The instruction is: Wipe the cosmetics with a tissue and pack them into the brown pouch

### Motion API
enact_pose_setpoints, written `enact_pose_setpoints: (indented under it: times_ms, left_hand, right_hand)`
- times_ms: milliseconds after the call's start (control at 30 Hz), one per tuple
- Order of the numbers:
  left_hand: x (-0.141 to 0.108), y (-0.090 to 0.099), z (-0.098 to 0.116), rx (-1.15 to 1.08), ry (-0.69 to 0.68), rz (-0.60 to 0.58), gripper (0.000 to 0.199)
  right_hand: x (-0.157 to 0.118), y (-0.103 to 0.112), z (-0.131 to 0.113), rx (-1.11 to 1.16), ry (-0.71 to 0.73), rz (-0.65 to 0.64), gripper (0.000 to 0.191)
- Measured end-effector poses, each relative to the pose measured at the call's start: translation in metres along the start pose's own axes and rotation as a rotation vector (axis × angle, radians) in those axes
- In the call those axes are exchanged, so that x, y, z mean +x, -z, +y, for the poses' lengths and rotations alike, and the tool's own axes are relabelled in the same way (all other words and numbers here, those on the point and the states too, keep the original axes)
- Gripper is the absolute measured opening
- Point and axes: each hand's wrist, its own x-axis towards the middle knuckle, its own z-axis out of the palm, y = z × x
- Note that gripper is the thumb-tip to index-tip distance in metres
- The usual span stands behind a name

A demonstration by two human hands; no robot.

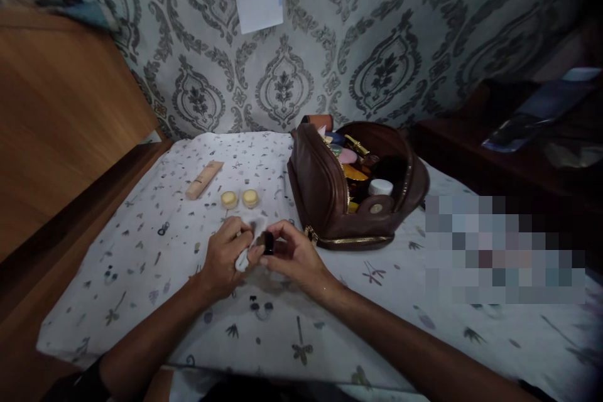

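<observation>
The left hand (226,257) closes around a white wipe (242,260), its thumb against a small dark-capped container (268,242) that the right hand (298,254) pinches above the printed sheet (160,301); a loosened pinch could drop it near the two yellow pots (250,197). The brown cosmetic bag (320,195) limits rightward movement, while open sheet extends leftward and toward the near edge.
</observation>
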Motion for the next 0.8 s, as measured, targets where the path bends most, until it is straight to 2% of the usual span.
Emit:
enact_pose_setpoints:
  times_ms: [167,267,367,433,500,633,800]
  left_hand:
    - [-0.007,-0.006,-0.002,-0.169,0.190,-0.052,0.010]
    - [-0.011,-0.008,-0.005,-0.243,0.335,-0.143,0.024]
    - [-0.010,-0.007,-0.005,-0.272,0.392,-0.254,0.035]
    - [-0.009,-0.007,-0.005,-0.276,0.378,-0.293,0.030]
    - [-0.009,-0.007,-0.005,-0.240,0.325,-0.284,0.025]
    - [-0.011,-0.009,-0.006,-0.083,0.152,-0.133,0.021]
    - [-0.009,-0.008,-0.004,-0.001,0.027,0.013,0.017]
  right_hand:
    - [0.001,0.000,0.002,-0.083,0.013,0.043,0.055]
    - [0.002,0.000,0.006,-0.087,0.009,0.100,0.057]
    - [0.002,0.000,0.008,-0.129,0.011,0.129,0.048]
    - [0.002,0.001,0.008,-0.185,0.036,0.135,0.041]
    - [0.001,0.002,0.006,-0.246,0.080,0.144,0.036]
    - [-0.001,0.000,0.004,-0.251,0.148,0.141,0.035]
    - [0.001,-0.004,0.004,-0.149,0.092,0.093,0.039]
